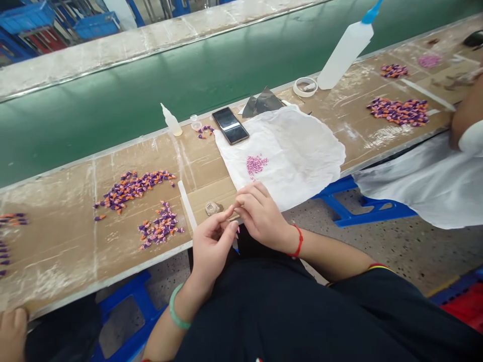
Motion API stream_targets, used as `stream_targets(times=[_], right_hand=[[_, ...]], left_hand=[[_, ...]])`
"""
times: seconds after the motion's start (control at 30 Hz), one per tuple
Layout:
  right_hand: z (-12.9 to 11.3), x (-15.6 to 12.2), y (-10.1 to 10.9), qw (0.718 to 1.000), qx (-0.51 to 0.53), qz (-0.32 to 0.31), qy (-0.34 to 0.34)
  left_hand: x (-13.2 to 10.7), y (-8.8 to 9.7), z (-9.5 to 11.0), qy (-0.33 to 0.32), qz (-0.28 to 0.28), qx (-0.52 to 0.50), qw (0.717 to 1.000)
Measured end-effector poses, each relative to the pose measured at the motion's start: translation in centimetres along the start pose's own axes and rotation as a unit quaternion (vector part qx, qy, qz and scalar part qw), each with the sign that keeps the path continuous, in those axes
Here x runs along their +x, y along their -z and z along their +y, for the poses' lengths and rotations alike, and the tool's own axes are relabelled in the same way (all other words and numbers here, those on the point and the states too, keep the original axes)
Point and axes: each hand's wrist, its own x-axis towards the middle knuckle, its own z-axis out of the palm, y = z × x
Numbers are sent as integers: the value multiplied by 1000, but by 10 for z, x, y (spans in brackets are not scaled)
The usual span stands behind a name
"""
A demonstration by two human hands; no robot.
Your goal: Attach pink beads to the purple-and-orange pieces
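My left hand, with a green bangle at its wrist, is closed in a pinch over the table's front edge. My right hand, with a red string bracelet, is closed too, its fingertips meeting those of the left. A small pink bit shows beside the left thumb; the fingers hide most of whatever they hold. Just beyond my hands, tiny pink beads lie on a white cloth. A small clear round pot stands near my left fingertips. Left of it lie purple and orange pieces in a pile.
A larger pile of pieces lies farther left. Behind are a small dropper bottle, a phone, a tape roll and a big white bottle. Other people's arms show at right and lower left.
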Motion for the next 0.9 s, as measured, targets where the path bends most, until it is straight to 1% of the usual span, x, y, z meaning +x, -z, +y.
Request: stream_targets(times=[0.1,0.2,0.33,0.4,0.53,0.63,0.73,0.8,0.9], right_hand=[[4,2,0,999,-12,-32,7],[10,8,5,995,1,-94,12],[16,19,13,986,-1,-160,34],[15,23,17,983,-3,-174,53],[14,24,20,980,45,-160,105],[24,21,14,977,61,-157,132],[31,20,6,976,79,-124,159],[30,19,5,978,70,-96,171],[23,14,8,978,52,-57,194]], left_hand=[[0,-1,0,10,20,27,999],[0,-1,-1,10,12,42,999],[0,1,2,-24,-9,64,998],[-1,1,4,-42,-10,86,995],[-7,0,4,-60,-5,97,993],[-9,2,-3,-14,-29,57,998],[-9,6,-8,34,-31,6,999],[-10,8,-8,71,-36,-53,995],[-12,9,-3,115,-50,-153,980]])
